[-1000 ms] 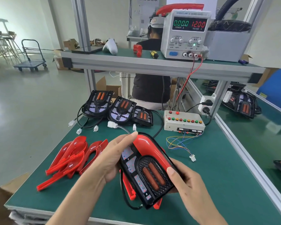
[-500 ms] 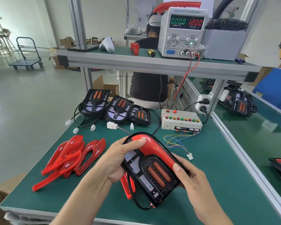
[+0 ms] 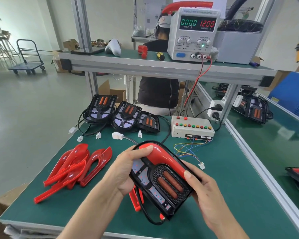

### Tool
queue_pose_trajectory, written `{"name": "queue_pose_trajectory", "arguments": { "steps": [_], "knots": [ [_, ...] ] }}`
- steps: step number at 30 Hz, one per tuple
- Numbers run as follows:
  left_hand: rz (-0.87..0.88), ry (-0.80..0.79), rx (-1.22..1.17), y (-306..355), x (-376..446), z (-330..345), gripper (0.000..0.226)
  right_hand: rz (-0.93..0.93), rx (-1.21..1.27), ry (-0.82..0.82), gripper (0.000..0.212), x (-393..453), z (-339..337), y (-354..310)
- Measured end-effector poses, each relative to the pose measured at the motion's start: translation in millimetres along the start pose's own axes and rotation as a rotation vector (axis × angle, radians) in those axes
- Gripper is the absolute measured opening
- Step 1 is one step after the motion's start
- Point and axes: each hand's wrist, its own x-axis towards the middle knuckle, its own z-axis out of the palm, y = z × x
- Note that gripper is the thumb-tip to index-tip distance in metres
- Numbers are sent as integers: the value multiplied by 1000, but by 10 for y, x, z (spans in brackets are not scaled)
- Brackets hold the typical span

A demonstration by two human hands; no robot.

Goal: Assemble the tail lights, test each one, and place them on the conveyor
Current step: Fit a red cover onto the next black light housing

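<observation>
**Lens press-fit under way; test + conveyor still to come**

Left hand [image 3: 126,171]: fingers curled over top of tail light [image 3: 162,180], thumb tip pressing on red lens [image 3: 164,157]. Right hand [image 3: 204,188]: thumb on lens's lower run, other fingers wrapped under housing's right edge, mostly hidden. Unit held just above green mat [image 3: 231,195], tilted, near front edge.

Progress (judgement): lens looks partly seated along one arm only; a second red piece pokes out below. Connector not plugged, supply [image 3: 195,31] reads 0.000 A / 12.00 V, so test not begun. Three bare housings [image 3: 123,114] wait at back; lens pile [image 3: 76,166] at left. One unit on side conveyor [image 3: 254,111].

Materials: lens glossy translucent red plastic, curved hook shape. Housing matte black, rounded-D outline, mesh-textured grille round two orange oblong reflectors; pale PCB strips w/ red dots. Black rubbery cable loops underneath. Button box [image 3: 192,126] behind.
</observation>
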Motion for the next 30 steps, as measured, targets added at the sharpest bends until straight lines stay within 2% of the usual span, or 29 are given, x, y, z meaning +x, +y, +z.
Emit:
{"name": "queue_pose_trajectory", "arguments": {
  "steps": [3, 8, 15, 21, 24, 26, 28, 29, 30],
  "knots": [
    [-14, 12, 2, -2, 2, -7, 41, 11, -20, -20, 49, -2, -13, 7],
    [-14, 11, 9, -11, -4, -30, 49, 18, -129, -38, 48, -8, -4, -42],
    [-9, 11, 25, -9, -2, -51, 46, 20, -107, -66, 47, -37, -9, -67],
    [4, 23, 47, -38, -8, -71, 46, 12, -262, -76, 46, -61, -18, -149],
    [40, 28, 90, -50, -21, -82, 57, -1, -345, -74, 37, -67, -18, -220],
    [59, 34, 110, -65, -29, -76, 59, -25, -525, -93, 48, -30, -10, -315],
    [63, 24, 134, -83, -44, -38, 57, -51, -650, -65, 71, 41, 12, -416],
    [68, 13, 152, -94, -49, -14, 56, -53, -655, -61, 75, 87, 47, -472],
    [76, 0, 166, -107, -47, 9, 54, -58, -649, -77, 70, 136, 94, -518]
  ]
}}
